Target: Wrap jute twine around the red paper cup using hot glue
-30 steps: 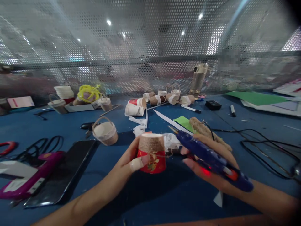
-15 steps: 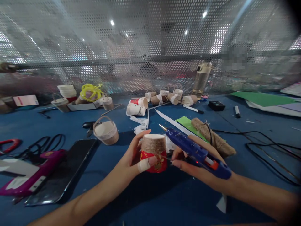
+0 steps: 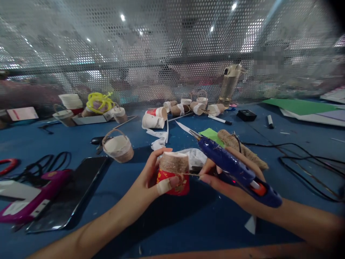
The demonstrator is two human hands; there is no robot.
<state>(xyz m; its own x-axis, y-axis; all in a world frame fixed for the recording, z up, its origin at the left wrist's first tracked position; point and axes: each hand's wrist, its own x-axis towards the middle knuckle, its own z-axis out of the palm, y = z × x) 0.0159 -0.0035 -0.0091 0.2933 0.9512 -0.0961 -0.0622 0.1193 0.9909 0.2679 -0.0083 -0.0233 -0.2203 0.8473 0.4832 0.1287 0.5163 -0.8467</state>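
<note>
My left hand (image 3: 155,176) is closed around a red paper cup (image 3: 180,185), its bandaged thumb pressed on the near side. Twine (image 3: 175,162) is wound about the cup's upper part, below a white edge. From the cup a loose strand runs right to my right hand (image 3: 212,174), which pinches it between thumb and fingertip. A blue hot glue gun (image 3: 229,163) also rests in my right hand, its nozzle pointing up and left and a small red light showing on its side. Behind the cup lies crumpled white material (image 3: 196,158).
A twine roll (image 3: 242,149) lies by green paper (image 3: 212,136). A small twine-handled basket (image 3: 118,147), a phone (image 3: 70,194) and a purple tool (image 3: 48,190) stand left. More cups (image 3: 153,120), a bottle (image 3: 230,84) and a perforated screen (image 3: 161,46) are behind.
My right hand has moved slightly right with the glue gun, and the strand is drawn out straighter from the cup. The cup is tilted a little; the whole view has shifted slightly.
</note>
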